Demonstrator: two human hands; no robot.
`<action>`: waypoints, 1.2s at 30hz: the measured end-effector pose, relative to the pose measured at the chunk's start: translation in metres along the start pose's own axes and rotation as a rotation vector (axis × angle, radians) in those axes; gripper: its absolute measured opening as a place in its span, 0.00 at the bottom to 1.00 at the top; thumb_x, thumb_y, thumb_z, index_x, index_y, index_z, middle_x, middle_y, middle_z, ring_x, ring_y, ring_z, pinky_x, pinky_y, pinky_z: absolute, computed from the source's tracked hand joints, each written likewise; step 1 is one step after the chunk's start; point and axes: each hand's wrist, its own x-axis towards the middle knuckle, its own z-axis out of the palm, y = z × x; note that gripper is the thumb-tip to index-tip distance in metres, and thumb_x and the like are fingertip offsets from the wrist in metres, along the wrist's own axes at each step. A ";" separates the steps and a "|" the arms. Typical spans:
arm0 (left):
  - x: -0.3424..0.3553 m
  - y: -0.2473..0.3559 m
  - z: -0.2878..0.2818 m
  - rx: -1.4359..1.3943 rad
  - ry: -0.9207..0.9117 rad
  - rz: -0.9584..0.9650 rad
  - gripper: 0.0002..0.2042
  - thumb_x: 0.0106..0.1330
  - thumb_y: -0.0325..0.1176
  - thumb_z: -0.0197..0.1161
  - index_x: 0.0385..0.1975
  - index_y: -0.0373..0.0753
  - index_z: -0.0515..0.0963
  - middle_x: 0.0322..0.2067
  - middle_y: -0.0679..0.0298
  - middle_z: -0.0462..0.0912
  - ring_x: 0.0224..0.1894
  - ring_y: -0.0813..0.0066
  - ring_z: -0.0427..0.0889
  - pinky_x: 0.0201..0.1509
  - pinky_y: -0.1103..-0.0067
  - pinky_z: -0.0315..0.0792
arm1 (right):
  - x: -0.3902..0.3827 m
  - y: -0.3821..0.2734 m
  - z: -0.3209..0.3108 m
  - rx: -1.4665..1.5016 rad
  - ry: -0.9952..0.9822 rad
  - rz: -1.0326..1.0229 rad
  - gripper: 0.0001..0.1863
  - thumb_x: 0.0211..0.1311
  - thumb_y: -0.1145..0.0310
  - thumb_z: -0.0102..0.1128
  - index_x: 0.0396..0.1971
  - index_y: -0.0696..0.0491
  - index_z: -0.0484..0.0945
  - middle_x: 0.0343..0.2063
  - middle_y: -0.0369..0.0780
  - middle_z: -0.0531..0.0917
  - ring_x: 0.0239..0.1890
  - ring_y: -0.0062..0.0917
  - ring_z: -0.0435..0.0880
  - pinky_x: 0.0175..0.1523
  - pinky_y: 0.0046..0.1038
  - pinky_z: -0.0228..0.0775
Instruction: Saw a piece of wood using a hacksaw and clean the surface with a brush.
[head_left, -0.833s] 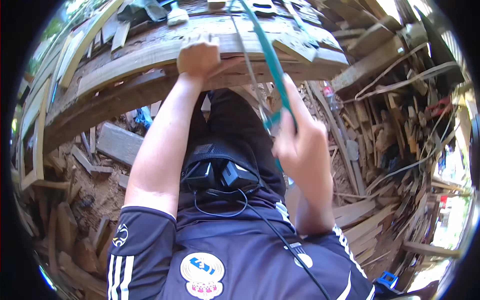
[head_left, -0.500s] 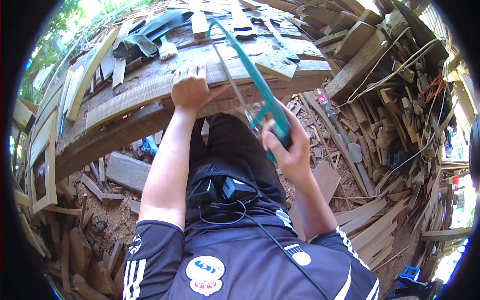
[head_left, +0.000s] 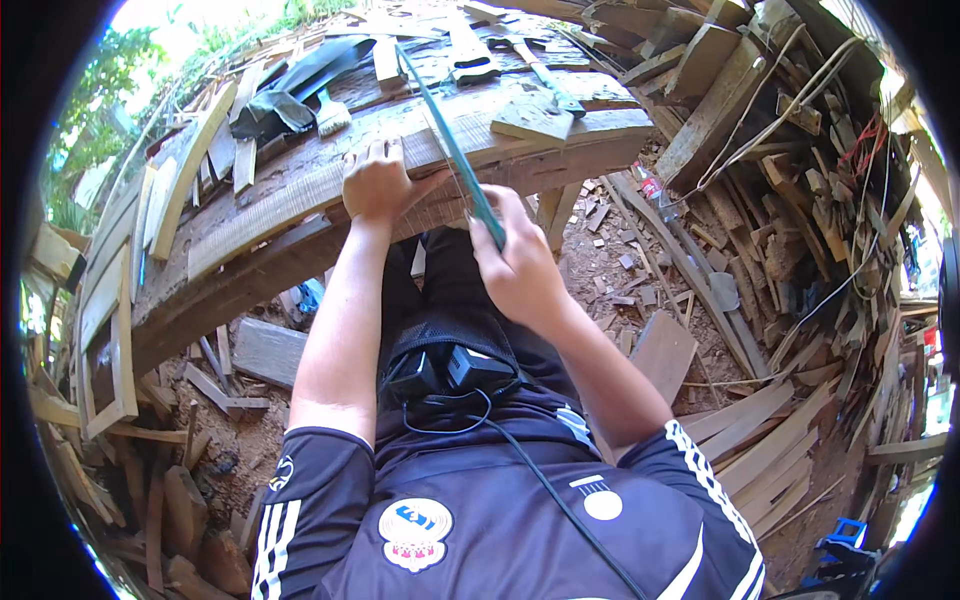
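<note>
A long, pale wooden board (head_left: 262,230) lies along the near edge of the rough workbench (head_left: 205,296). My left hand (head_left: 378,188) is closed over it, with the fingers curled on top and the thumb stretched to the right. In my right hand (head_left: 520,262) is the grip of a teal-framed hacksaw (head_left: 452,138), pointing away from me. Its thin blade lies across the board just right of my left thumb. Whether the teeth sit in a cut, I cannot tell. Close to the saw's right side rests a short wood offcut (head_left: 532,122).
Farther back on the bench lie a paintbrush (head_left: 332,114), a hammer (head_left: 548,76), a handsaw (head_left: 470,55) and a dark crumpled sheet (head_left: 285,100). Scrap wood is piled high on the right (head_left: 800,220). Chips and offcuts litter the ground (head_left: 610,250).
My right hand has moved forward and left, pushing the hacksaw away from me across the board. Its frame now stands more upright. My left hand keeps its hold on the board.
</note>
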 end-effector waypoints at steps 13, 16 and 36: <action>-0.001 -0.014 0.008 0.026 0.040 0.050 0.44 0.49 0.78 0.64 0.48 0.39 0.85 0.47 0.58 0.86 0.49 0.58 0.85 0.58 0.67 0.77 | -0.146 -0.020 -0.055 0.414 0.124 0.307 0.08 0.72 0.77 0.57 0.45 0.59 0.69 0.23 0.37 0.77 0.21 0.16 0.75 0.26 0.19 0.67; -0.004 -0.014 0.007 0.029 0.021 0.031 0.46 0.50 0.79 0.61 0.49 0.37 0.85 0.47 0.57 0.86 0.48 0.56 0.86 0.57 0.66 0.78 | -0.116 -0.032 -0.055 0.280 0.017 0.264 0.05 0.71 0.75 0.59 0.39 0.57 0.71 0.20 0.35 0.77 0.21 0.14 0.74 0.27 0.19 0.66; -0.006 -0.019 0.007 -0.008 -0.029 0.003 0.45 0.50 0.79 0.62 0.49 0.38 0.84 0.45 0.54 0.86 0.50 0.56 0.86 0.60 0.64 0.76 | -0.102 -0.031 -0.087 0.262 -0.296 0.553 0.22 0.73 0.67 0.60 0.15 0.49 0.68 0.12 0.28 0.70 0.15 0.11 0.65 0.21 0.21 0.54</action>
